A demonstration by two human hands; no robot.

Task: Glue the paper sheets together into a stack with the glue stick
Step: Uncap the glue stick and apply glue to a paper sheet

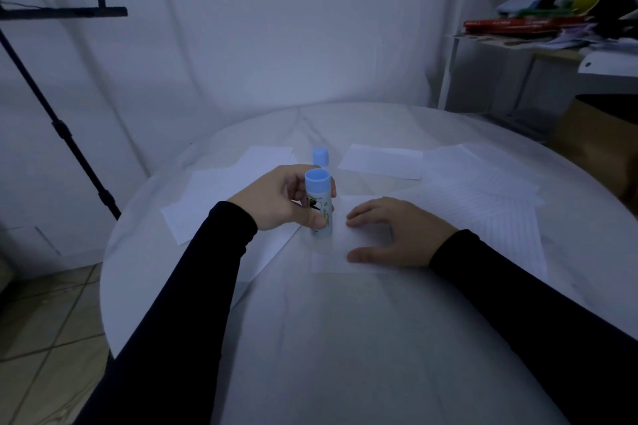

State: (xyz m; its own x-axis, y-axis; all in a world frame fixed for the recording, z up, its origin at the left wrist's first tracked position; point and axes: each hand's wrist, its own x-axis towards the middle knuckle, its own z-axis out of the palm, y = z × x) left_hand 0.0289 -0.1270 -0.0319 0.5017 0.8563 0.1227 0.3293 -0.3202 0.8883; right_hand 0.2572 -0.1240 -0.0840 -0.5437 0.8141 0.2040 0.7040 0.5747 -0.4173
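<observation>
Dim, bluish light. Round table [345, 338] under a white cloth, seen from above.

Left hand [279, 198] grips the glue stick [319, 205] — fingers curled round the barrel, thumb across its printed label. Stick stands upright, blue end up, lower end down on the sheet [340, 252] at table centre. Whether the tip actually touches the paper cannot be told; the lower end blurs into the white.

Right hand [393, 235] lies flat on the same sheet, at 3 o'clock from the stick, fingers straight and slightly spread, thumb out toward the near edge. It holds nothing, just presses the paper down.

Cap [320, 156], blue, stands alone at 12 o'clock from the stick, apart from it, between two sheets.

Loose paper rings the work spot: overlapping sheets [214, 197] at 9 to 10 o'clock, one partly under the left wrist; a single sheet [379, 162] at 1 o'clock; a lined pile [483, 197] fanned out at 2 to 3 o'clock, running under the right forearm.

Both sleeves black.

Off the table — a black stand [62, 128] at far 9 o'clock, a cluttered shelf [538, 34] at 2 o'clock, a white drape [259, 28] behind.
</observation>
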